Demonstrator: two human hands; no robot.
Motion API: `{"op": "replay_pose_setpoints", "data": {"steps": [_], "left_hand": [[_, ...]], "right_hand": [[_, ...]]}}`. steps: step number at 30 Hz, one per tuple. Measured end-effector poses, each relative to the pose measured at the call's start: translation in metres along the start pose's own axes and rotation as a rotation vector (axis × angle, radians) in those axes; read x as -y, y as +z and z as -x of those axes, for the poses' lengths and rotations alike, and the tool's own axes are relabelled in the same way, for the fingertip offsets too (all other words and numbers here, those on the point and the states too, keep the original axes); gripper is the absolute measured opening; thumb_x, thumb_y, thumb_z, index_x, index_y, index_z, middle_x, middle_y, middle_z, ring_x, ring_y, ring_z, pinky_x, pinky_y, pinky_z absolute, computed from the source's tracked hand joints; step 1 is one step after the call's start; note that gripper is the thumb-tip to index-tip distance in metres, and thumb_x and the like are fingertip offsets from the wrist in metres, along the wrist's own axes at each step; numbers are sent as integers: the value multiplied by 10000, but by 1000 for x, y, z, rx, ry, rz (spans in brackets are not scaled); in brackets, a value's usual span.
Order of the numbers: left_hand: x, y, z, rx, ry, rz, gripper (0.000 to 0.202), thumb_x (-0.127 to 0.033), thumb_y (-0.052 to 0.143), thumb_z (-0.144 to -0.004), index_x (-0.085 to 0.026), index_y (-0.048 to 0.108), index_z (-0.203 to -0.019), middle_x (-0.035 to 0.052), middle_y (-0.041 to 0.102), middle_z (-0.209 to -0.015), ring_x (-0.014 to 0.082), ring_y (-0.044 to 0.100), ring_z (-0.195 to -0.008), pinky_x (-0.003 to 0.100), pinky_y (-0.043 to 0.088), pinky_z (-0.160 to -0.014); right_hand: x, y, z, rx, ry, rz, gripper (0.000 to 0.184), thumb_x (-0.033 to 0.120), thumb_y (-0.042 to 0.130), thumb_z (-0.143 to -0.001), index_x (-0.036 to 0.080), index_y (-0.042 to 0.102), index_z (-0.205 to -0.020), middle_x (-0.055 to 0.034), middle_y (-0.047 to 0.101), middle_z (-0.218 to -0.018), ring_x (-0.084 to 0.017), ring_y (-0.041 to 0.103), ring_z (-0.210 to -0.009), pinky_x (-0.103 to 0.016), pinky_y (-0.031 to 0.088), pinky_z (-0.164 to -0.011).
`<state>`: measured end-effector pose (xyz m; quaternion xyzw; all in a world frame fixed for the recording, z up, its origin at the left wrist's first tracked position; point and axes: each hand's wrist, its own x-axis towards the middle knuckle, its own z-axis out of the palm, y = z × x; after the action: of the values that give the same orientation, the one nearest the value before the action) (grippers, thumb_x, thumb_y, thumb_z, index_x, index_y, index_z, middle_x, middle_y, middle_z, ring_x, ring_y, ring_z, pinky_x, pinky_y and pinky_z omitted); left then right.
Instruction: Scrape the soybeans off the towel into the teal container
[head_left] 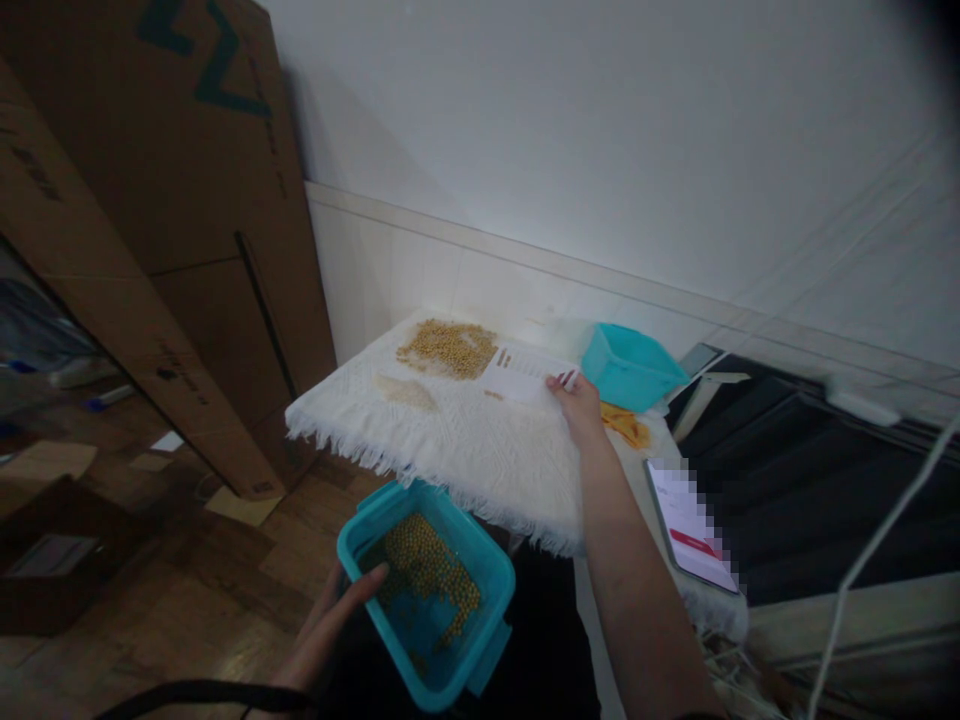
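My left hand (341, 615) grips a teal plastic container (496, 570) by its left rim, thumb over the edge. The container is tilted just below the table's front edge, with yellow soybeans (424, 550) gathered in part of it. On the table, my right hand (576, 400) pinches the right end of a white printed card (525, 376). The card's left end meets a spread pile of soybeans (446, 348) on the white fringed cloth (480, 440). Nearer the front lies a thin patch of small pale grains (405, 393), too small to name.
A second teal container (630, 368) stands at the table's right rear, with a yellow cloth (626, 427) in front. A phone or tablet (686, 530), partly pixelated, lies at the right edge. Tall cardboard boxes (217, 260) stand left. A white cable (870, 560) hangs at the right.
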<state>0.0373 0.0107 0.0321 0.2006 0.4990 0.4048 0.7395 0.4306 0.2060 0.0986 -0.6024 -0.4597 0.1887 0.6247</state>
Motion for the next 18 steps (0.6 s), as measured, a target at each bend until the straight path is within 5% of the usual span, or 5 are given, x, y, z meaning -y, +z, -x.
{"op": "replay_pose_setpoints", "data": {"steps": [9, 18], "left_hand": [[5, -8, -7, -52, 62, -55, 860, -415, 846, -783, -300, 483, -1554, 124, 641, -1511, 401, 519, -1446, 581, 444, -1177], [4, -5, -6, -2, -2, -9, 921, -471, 827, -804, -344, 384, -1601, 109, 612, -1545, 374, 540, -1433, 542, 490, -1145]], "right_hand": [[-4, 1, -1, 27, -5, -59, 477, 605, 811, -594, 208, 624, -780, 4, 679, -783, -178, 601, -762, -339, 509, -752], [-6, 1, -2, -21, -7, -72, 456, 578, 813, -586, 203, 633, -775, 12, 675, -766, -171, 594, -741, -326, 497, -750]]}}
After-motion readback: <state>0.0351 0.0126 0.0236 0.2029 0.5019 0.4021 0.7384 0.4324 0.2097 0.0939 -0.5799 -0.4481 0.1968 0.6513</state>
